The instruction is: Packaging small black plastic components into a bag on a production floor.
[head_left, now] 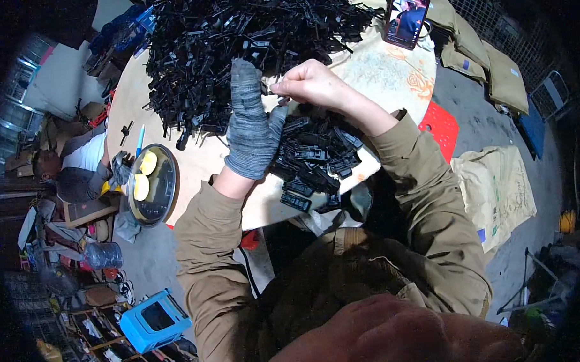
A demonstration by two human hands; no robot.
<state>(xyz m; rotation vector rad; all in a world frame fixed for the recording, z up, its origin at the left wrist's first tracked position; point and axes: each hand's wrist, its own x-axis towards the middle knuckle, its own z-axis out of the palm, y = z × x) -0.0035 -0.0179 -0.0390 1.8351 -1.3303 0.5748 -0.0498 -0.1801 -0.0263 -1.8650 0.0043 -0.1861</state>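
My left hand (249, 122) wears a grey knitted glove. Its fingers stretch away from me, and its thumb stands apart toward my right hand. Bare and closed in a pinch, my right hand (309, 84) is just right of the gloved fingers. A tiny dark bit shows by its fingertips near the gloved thumb, too small to name. Beyond both hands lies a big heap of black plastic parts (203, 63). A smaller pile of black rectangular plastic parts (311, 153) lies below my right wrist, close to the table's near edge.
The round pale table (389, 82) holds a phone (406, 17) standing upright at the far right. At left, a round dark tray (165, 201) carries two yellow-and-white pieces (145, 176). A red stool (440, 130) and sacks (495, 193) stand right. Another person (78, 156) sits left.
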